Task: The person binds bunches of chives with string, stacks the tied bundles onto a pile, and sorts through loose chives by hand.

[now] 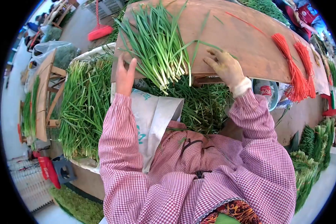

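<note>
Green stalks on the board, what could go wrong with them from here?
Some of the green stalks stick out past the near edge of the board, so a nudge might drag them off. No tie shows around them, so they could fan out further if lifted. The red strands droop over that same edge and might slide down if brushed.
</note>
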Motion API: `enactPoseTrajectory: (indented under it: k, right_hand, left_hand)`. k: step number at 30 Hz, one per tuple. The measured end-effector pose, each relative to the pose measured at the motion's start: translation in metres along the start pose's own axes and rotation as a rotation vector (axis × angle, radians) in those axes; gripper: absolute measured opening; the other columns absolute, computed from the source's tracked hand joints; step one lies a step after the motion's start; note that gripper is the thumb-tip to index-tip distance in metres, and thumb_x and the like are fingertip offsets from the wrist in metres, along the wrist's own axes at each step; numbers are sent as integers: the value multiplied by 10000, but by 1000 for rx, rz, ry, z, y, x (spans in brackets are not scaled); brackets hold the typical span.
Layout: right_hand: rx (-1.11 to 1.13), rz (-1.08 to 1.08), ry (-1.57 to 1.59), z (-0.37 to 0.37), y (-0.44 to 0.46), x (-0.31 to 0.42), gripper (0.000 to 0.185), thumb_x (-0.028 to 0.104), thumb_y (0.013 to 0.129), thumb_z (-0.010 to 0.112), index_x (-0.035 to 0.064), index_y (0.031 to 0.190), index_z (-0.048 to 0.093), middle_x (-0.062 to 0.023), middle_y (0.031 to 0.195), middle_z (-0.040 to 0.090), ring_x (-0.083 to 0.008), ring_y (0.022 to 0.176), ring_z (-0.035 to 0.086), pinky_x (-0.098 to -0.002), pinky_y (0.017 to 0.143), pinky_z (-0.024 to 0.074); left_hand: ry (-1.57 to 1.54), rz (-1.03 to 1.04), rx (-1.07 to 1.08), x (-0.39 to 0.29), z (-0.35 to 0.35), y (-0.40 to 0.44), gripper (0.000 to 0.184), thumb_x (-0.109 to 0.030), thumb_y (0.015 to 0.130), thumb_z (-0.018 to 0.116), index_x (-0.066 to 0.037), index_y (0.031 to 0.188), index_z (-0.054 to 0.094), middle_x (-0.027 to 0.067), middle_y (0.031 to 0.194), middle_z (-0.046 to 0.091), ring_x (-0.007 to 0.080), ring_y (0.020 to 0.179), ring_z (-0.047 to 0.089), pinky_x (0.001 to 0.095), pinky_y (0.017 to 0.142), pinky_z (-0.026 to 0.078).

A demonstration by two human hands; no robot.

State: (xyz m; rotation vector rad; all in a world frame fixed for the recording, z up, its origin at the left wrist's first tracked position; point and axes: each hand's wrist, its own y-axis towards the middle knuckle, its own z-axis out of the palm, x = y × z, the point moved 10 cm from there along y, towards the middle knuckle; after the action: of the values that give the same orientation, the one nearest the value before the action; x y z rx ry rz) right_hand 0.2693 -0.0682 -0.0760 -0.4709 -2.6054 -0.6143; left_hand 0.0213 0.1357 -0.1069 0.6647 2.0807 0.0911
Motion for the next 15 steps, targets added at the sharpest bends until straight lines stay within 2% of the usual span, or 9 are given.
enactPoseTrajectory:
  k: [1, 3, 6, 8, 11, 14, 15]
  right_hand:
    - [-19, -35, -94, 4, 10, -1, 443, 421, 807, 550, 57, 1059, 581, -151, 806, 616, -307, 783, 599, -369, 710, 475]
    - [17, -66, -106, 21, 28, 1, 444, 398, 809, 559, 72, 1109, 555, -147, 869, 607, -313, 815, 583, -378, 719, 461]
    - [61, -77, -107, 40, 45, 14, 456, 371, 796, 580, 84, 1148, 533, -152, 911, 600, -322, 851, 566, -388, 735, 450]
    - [77, -98, -89, 51, 54, 18, 460, 363, 790, 586, 85, 1152, 531, -155, 915, 598, -329, 858, 562, -390, 747, 448]
    - [57, -139, -82, 62, 68, 18, 374, 257, 815, 559, 63, 1135, 545, -160, 951, 595, -336, 879, 554, -386, 784, 443]
    - [89, -84, 26, 57, 75, -2, 337, 187, 827, 538, 65, 1142, 546, -150, 971, 596, -320, 912, 555, -364, 822, 441]
    - [107, -67, 58, 51, 75, -13, 343, 189, 828, 541, 71, 1151, 542, -147, 979, 595, -313, 919, 556, -357, 827, 441]
  left_hand:
    - [-4, -1, 15, 5, 9, 11, 614, -338, 841, 549, 39, 1281, 349, 233, 1246, 449, 316, 1167, 430, 351, 978, 317]
    - [-9, -4, 45, 19, 24, 30, 617, -338, 833, 553, 34, 1281, 348, 243, 1219, 471, 324, 1148, 451, 349, 967, 330]
    - [-162, 23, 72, -7, 51, 38, 614, -334, 825, 560, 26, 1277, 352, 237, 1206, 487, 339, 1128, 469, 361, 959, 339]
    - [-82, 70, 83, -12, 77, 47, 576, -297, 846, 529, 5, 1299, 338, 231, 1260, 445, 330, 1173, 431, 370, 993, 320]
    - [-73, -31, 183, -45, 111, 44, 526, -253, 870, 482, -17, 1313, 325, 230, 1299, 401, 326, 1213, 385, 393, 1006, 310]
    - [-129, 154, 207, -65, 140, 45, 531, -287, 881, 468, -45, 1324, 303, 228, 1290, 411, 342, 1206, 388, 414, 987, 329]
    - [-129, 124, 246, -65, 141, 45, 533, -298, 880, 469, -49, 1323, 305, 230, 1286, 414, 346, 1203, 390, 416, 984, 332]
